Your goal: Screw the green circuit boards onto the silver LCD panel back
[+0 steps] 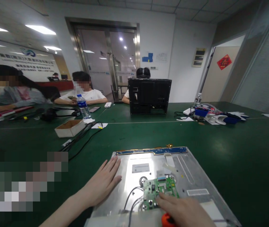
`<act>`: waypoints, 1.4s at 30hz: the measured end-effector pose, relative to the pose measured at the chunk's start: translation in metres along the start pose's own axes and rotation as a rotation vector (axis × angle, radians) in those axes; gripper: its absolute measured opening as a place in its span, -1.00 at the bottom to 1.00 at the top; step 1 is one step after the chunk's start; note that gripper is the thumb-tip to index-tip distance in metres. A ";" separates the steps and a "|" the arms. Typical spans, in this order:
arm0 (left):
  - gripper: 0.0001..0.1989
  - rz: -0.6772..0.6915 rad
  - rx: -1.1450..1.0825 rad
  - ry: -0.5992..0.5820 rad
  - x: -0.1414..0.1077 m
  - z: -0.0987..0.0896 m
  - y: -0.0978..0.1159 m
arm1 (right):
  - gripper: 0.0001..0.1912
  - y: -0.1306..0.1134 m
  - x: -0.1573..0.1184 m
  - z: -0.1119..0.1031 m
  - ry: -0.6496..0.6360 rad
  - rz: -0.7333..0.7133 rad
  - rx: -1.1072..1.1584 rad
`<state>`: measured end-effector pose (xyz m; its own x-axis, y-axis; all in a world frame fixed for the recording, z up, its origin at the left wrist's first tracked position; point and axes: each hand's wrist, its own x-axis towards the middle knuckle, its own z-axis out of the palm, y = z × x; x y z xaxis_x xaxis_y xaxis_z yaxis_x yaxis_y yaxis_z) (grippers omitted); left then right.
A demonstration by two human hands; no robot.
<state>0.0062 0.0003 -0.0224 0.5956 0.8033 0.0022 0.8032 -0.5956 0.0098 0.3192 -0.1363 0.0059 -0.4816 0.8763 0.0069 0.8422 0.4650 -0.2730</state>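
Note:
A flat silver metal panel (127, 189), like the back of a display screen, lies on the green table in front of me. A green circuit board (152, 192) sits on it with dark wires at its left, and a narrow blue circuit strip (148, 152) runs along its far edge. My left hand (103, 183) rests on the panel's left edge, fingers stretched out and flat. Over the board's lower right, my right hand (182, 206) curls around an orange-handled tool (168, 219); its fingertips are at the board. The tool's tip is hidden.
A black monitor housing (150, 96) stands across the table (219, 142). An open carton (69, 128), black cables (83, 138) and a water bottle (83, 106) are at left. Gloves (216, 119) lie among clutter at right. Several people sit around the table.

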 end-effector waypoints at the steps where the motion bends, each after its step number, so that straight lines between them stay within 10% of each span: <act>1: -0.35 0.006 0.013 0.008 -0.004 0.001 -0.008 | -0.47 0.010 -0.002 -0.009 -0.040 0.061 0.035; 9: -0.46 -0.041 0.006 0.146 -0.016 0.003 -0.044 | -0.58 0.055 -0.022 -0.029 -0.061 0.378 0.119; 21: -0.75 0.032 -0.325 -0.128 0.011 -0.060 0.010 | -0.73 0.060 -0.007 -0.020 -0.041 0.336 0.169; 35: -0.76 0.075 -0.575 -0.190 0.024 -0.050 0.018 | -0.76 0.064 0.059 -0.055 -0.095 0.091 0.084; 42: -0.68 0.019 -0.604 -0.337 0.016 -0.059 0.007 | -0.57 0.091 0.053 -0.053 -0.055 0.221 0.195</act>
<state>0.0207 0.0098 0.0369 0.6582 0.6898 -0.3017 0.7050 -0.4240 0.5686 0.3828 -0.0405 0.0321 -0.3084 0.9431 -0.1245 0.8683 0.2256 -0.4418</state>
